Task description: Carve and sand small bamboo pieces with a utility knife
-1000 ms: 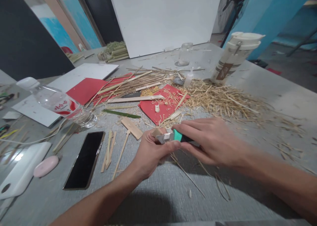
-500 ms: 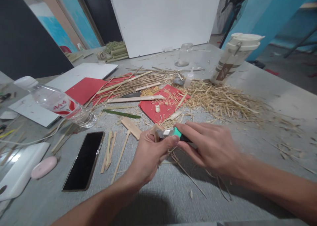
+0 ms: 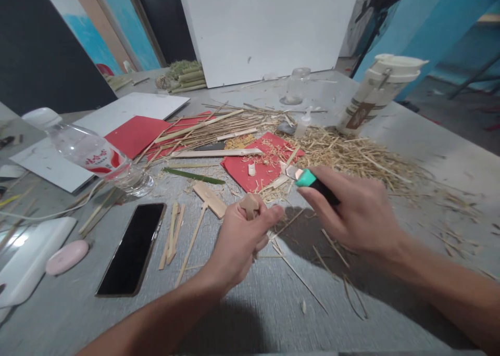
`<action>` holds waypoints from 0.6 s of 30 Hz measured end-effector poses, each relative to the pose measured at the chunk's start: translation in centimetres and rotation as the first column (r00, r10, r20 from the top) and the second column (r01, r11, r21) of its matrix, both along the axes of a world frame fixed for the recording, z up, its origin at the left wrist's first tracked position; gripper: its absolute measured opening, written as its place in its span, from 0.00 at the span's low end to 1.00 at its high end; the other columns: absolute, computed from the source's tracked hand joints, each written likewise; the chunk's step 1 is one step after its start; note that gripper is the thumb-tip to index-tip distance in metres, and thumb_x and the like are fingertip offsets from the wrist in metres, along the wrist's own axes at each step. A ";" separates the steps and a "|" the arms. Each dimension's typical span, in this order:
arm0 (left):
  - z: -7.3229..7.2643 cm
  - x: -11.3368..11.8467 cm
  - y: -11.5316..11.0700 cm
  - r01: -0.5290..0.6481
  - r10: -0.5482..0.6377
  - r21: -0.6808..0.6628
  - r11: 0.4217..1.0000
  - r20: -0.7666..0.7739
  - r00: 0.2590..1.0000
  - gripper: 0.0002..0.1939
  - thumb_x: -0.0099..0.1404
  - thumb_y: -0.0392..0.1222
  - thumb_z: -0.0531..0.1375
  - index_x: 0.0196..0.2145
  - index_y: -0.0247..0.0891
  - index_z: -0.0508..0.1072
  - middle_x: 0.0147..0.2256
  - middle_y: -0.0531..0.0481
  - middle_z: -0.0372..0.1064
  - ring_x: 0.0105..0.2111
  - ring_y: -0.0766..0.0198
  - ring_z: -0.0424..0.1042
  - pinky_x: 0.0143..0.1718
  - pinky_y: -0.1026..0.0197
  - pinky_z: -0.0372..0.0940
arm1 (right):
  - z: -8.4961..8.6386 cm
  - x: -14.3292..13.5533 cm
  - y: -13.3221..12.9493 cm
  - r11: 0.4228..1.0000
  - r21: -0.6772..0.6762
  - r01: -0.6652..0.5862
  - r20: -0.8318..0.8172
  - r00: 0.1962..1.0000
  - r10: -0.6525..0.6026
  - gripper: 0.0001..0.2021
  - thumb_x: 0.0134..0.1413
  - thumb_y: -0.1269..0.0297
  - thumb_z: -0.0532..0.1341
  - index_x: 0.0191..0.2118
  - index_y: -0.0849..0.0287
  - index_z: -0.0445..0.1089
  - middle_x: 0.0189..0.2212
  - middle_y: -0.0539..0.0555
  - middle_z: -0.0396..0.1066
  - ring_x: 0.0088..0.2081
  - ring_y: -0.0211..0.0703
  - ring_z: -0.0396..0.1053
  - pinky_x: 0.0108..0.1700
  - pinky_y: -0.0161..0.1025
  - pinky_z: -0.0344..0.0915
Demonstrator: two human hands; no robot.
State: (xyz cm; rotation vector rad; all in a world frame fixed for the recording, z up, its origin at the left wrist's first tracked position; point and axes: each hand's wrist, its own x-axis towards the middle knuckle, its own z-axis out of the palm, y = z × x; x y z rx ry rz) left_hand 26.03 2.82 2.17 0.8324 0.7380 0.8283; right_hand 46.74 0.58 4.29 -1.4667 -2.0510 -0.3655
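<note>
My left hand (image 3: 240,236) is closed around a small tan piece of wood or bamboo (image 3: 249,204), whose notched end pokes out above the fingers. My right hand (image 3: 351,205) grips a utility knife (image 3: 312,181) with a black and green handle, its short blade pointing up and left, apart from the wooden piece. Below the blade lies a red sheet (image 3: 244,171) strewn with pale shavings. Left of my left hand are a flat wooden piece (image 3: 210,200), a thin stick (image 3: 191,244) and a few short bamboo strips (image 3: 174,233).
A phone (image 3: 132,249), a pink oval case (image 3: 67,257) and a clear water bottle (image 3: 94,155) occupy the left. Further back lie thin sticks (image 3: 219,127), a straw heap (image 3: 359,155), a glass jar (image 3: 296,88) and a tall lidded container (image 3: 378,93).
My right hand has drawn the knife away from the wooden piece, up and to the right. My left hand has stayed nearly in place, still holding the piece.
</note>
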 end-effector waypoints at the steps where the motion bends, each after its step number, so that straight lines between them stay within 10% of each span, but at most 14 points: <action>1: 0.1 0.0 0.1 0.038 -0.038 -0.011 0.999 0.038 0.999 0.25 0.63 0.49 0.75 0.31 0.42 0.60 0.20 0.67 0.44 0.17 0.77 0.37 0.16 0.69 0.39 | 0.1 0.2 0.2 1.000 -0.003 -0.012 -0.011 1.000 0.012 0.19 0.79 0.52 0.52 0.39 0.59 0.69 0.25 0.50 0.69 0.24 0.38 0.65 0.29 0.38 0.52; 18: -0.2 -0.7 0.5 0.242 -0.246 0.050 0.969 0.108 0.963 0.17 0.71 0.44 0.63 0.50 0.51 0.58 0.23 0.66 0.49 0.18 0.73 0.37 0.19 0.68 0.36 | 0.0 0.2 0.2 0.847 -0.334 -0.412 -0.139 0.911 0.388 0.20 0.78 0.50 0.51 0.45 0.60 0.70 0.30 0.51 0.70 0.29 0.37 0.65 0.32 0.39 0.49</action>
